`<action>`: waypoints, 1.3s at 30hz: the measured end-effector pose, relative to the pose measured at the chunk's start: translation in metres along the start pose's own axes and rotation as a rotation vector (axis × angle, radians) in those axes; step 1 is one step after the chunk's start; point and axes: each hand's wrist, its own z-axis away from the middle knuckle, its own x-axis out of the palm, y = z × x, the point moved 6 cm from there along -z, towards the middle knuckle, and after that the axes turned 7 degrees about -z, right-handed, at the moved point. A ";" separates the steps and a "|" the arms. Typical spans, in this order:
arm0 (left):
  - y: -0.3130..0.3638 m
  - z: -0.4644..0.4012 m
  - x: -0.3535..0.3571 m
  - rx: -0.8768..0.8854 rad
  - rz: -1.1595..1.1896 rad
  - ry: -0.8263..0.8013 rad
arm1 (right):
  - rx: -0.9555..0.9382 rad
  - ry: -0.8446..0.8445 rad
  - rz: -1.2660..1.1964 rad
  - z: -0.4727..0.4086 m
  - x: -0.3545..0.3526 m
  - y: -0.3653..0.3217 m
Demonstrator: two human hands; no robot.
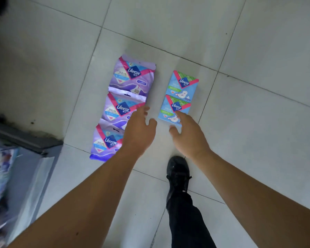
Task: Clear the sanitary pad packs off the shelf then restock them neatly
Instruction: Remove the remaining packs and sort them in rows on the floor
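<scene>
**A:** What does the head camera show, looking down?

**B:** A pale tiled floor (258,59) fills the view. Near the centre lie five sanitary pad packs in two columns. The purple packs (123,106) form a column of three, running from 12 o'clock toward 7 o'clock, each one overlapping the next. Just beside them, toward 3 o'clock, the blue packs (180,96) form a shorter column of two, touching end to end.

**A:** Where are the person's hands?

**B:** Both bare forearms reach in from the bottom edge. The left hand (139,130) hovers over the lower end of the purple column, fingers spread and loosely bent, gripping nothing. The right hand (188,134) is over the near edge of the lower blue pack, fingers also spread and relaxed, holding nothing; whether its fingertips touch that pack cannot be told.

**A:** Anything else in view?

**B:** At 6 o'clock, a black shoe (178,173) and dark trouser leg stand on the tiles, below the right hand. At 8 o'clock, along the left edge, sits the grey base of a shelf (25,140), with blurred packaged goods on it too smeared to identify.
</scene>
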 end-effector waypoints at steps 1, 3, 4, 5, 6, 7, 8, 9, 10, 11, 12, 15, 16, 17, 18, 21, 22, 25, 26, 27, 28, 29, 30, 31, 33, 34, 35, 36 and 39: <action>0.005 0.023 -0.026 0.029 0.007 0.041 | -0.049 -0.011 0.041 0.020 -0.001 -0.025; 0.007 0.069 -0.084 0.054 -0.002 0.131 | -0.170 -0.030 0.103 0.064 0.001 -0.080; 0.005 0.092 -0.115 0.065 -0.016 0.180 | -0.238 -0.041 0.129 0.088 0.005 -0.110; -0.001 0.117 -0.145 0.078 -0.027 0.230 | -0.304 -0.051 0.155 0.114 0.011 -0.139; -0.008 0.141 -0.177 0.095 -0.030 0.287 | -0.375 -0.059 0.179 0.140 0.020 -0.168; -0.018 0.166 -0.208 0.109 -0.029 0.343 | -0.443 -0.065 0.198 0.165 0.030 -0.195; -0.030 0.191 -0.239 0.121 -0.035 0.397 | -0.507 -0.068 0.214 0.191 0.043 -0.222; -0.042 0.215 -0.270 0.136 -0.051 0.453 | -0.562 -0.072 0.225 0.215 0.057 -0.248; -0.056 0.238 -0.299 0.145 -0.076 0.499 | -0.609 -0.073 0.234 0.239 0.072 -0.274; -0.071 0.260 -0.327 0.147 -0.100 0.538 | -0.655 -0.070 0.236 0.262 0.088 -0.299; -0.086 0.281 -0.354 0.138 -0.113 0.568 | -0.702 -0.068 0.234 0.284 0.105 -0.324; -0.134 0.338 -0.422 0.084 -0.102 0.652 | -0.830 -0.110 0.245 0.338 0.159 -0.390; -0.150 0.355 -0.441 0.065 -0.092 0.686 | -0.869 -0.126 0.253 0.352 0.176 -0.409; -0.167 0.369 -0.457 0.041 -0.076 0.723 | -0.902 -0.137 0.251 0.362 0.192 -0.425; -0.181 0.380 -0.468 0.014 -0.058 0.759 | -0.923 -0.150 0.241 0.370 0.204 -0.437; -0.233 0.408 -0.492 -0.085 -0.011 0.869 | -1.002 -0.219 0.217 0.390 0.249 -0.464; -0.244 0.413 -0.494 -0.115 0.003 0.874 | -1.025 -0.230 0.215 0.393 0.257 -0.468; -0.280 0.424 -0.495 -0.210 0.063 0.866 | -1.042 -0.281 0.207 0.399 0.289 -0.478; -0.292 0.428 -0.495 -0.244 0.081 0.867 | -1.048 -0.277 0.185 0.400 0.298 -0.482; -0.304 0.431 -0.494 -0.275 0.102 0.868 | -1.052 -0.242 0.145 0.397 0.306 -0.487; -0.314 0.433 -0.493 -0.300 0.121 0.864 | -1.044 -0.180 0.098 0.392 0.311 -0.493; -0.323 0.434 -0.491 -0.320 0.138 0.854 | -1.015 -0.113 0.049 0.384 0.315 -0.499; -0.329 0.435 -0.489 -0.336 0.154 0.841 | -0.974 -0.067 0.008 0.374 0.319 -0.505; -0.335 0.434 -0.488 -0.348 0.167 0.824 | -0.934 -0.046 -0.014 0.363 0.325 -0.512; -0.344 0.431 -0.486 -0.358 0.176 0.792 | -0.867 -0.052 -0.013 0.341 0.340 -0.523; -0.348 0.429 -0.486 -0.360 0.178 0.783 | -0.833 -0.067 -0.016 0.331 0.347 -0.527; -0.351 0.428 -0.487 -0.360 0.184 0.782 | -0.802 -0.078 -0.027 0.322 0.353 -0.531; -0.354 0.426 -0.488 -0.359 0.192 0.781 | -0.785 -0.074 -0.026 0.315 0.358 -0.533; -0.358 0.419 -0.490 -0.340 0.197 0.777 | -0.805 0.026 0.065 0.311 0.362 -0.537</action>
